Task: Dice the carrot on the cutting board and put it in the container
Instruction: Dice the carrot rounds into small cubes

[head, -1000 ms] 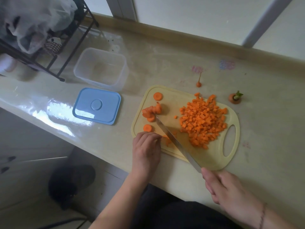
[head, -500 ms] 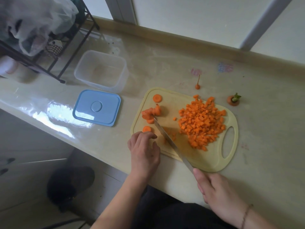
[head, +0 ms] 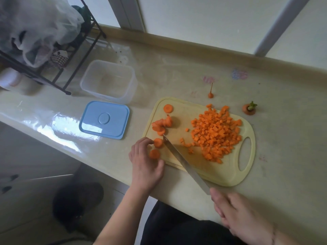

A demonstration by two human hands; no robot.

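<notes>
Dicing under way; my left hand [head: 146, 161] pinches two carrot rounds [head: 158, 142] at the cutting board [head: 184, 110] edge; right hand [head: 238, 214] grips the knife [head: 184, 163]; diced heap [head: 215, 136] waits; container [head: 108, 81] empty; next, steady rounds, cut strips.

A glossy beige counter [head: 177, 71] runs below pale window panes [head: 203, 18].

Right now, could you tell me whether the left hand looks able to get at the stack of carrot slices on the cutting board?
Probably yes. The left hand sits at the board's near left edge, touching loose slices, and the stack of carrot slices lies just beyond it. Only the knife tip stands nearby, to the right of that path.
</notes>
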